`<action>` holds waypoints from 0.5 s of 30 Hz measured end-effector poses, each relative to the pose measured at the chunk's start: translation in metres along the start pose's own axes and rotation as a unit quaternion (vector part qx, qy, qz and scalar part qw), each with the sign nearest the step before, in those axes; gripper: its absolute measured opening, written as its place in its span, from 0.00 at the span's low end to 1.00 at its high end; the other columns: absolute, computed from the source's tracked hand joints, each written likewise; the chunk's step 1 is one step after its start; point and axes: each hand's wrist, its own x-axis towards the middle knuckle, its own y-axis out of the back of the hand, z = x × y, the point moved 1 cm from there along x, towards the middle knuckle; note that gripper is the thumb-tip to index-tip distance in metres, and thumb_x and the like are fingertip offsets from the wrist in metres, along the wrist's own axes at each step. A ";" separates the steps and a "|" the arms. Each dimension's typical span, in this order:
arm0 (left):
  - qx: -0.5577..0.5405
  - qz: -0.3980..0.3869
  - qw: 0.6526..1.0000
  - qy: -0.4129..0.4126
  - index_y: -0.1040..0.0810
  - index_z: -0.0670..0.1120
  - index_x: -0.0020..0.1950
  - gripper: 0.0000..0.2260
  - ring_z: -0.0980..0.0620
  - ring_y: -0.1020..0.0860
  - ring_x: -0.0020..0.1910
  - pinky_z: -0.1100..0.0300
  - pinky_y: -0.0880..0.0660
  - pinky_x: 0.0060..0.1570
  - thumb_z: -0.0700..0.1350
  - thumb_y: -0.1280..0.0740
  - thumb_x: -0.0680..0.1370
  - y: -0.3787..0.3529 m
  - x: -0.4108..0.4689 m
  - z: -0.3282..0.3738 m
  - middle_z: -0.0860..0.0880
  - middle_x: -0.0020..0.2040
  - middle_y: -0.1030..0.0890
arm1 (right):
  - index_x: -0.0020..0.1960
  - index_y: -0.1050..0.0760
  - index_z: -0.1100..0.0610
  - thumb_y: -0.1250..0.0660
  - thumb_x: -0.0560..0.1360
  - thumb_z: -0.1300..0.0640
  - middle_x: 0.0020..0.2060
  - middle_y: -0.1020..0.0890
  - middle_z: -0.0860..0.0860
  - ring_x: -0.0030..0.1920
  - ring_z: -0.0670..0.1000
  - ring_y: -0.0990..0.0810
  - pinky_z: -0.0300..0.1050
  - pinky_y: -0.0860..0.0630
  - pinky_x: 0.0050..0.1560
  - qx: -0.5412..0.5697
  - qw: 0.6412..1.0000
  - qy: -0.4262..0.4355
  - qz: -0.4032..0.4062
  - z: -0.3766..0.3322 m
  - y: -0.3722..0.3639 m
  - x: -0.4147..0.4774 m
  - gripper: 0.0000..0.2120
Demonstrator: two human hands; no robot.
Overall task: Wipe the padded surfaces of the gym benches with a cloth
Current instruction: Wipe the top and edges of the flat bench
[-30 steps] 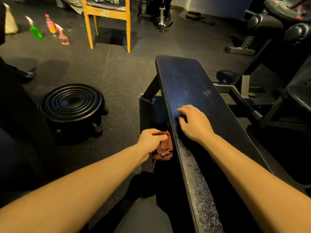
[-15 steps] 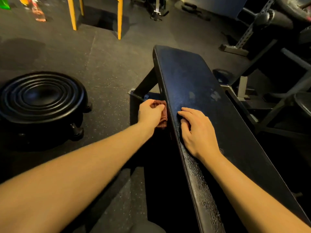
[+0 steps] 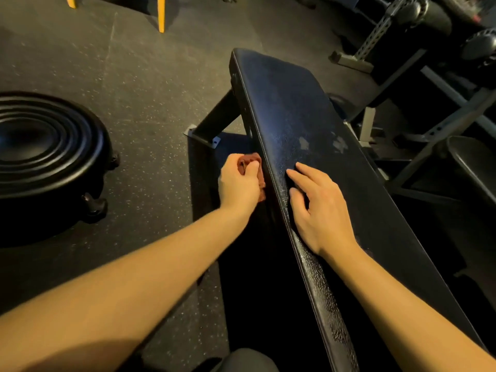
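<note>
A long black padded bench (image 3: 303, 111) runs from the near right up to the centre of the view, with two pale scuffs on its top. My left hand (image 3: 237, 183) grips a bunched reddish-brown cloth (image 3: 253, 163) and holds it against the bench's left side edge. On the padded top near that same edge rests my right hand (image 3: 320, 210), with its fingers spread and fairly straight. Most of the cloth is hidden behind my left hand.
A round black ribbed stool on castors (image 3: 45, 146) stands on the speckled rubber floor to the left. Yellow chair legs (image 3: 161, 14) show at the top. Grey machine frames and black rollers (image 3: 434, 49) crowd the right side. The bench's metal leg (image 3: 212, 122) angles to the floor.
My left hand has slid the cloth forward along the bench's left edge. My right hand has shifted slightly forward on the pad. The camera has tilted further down.
</note>
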 end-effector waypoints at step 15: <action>-0.063 -0.106 0.992 0.013 0.25 0.51 0.51 0.05 0.54 0.24 0.28 0.57 0.25 0.26 0.40 0.36 0.83 0.014 -0.089 -0.025 0.52 0.32 0.21 | 0.72 0.25 0.52 0.41 0.82 0.55 0.73 0.26 0.47 0.74 0.47 0.32 0.47 0.36 0.73 -0.026 0.999 -0.018 -0.011 -0.007 0.001 -0.001 0.19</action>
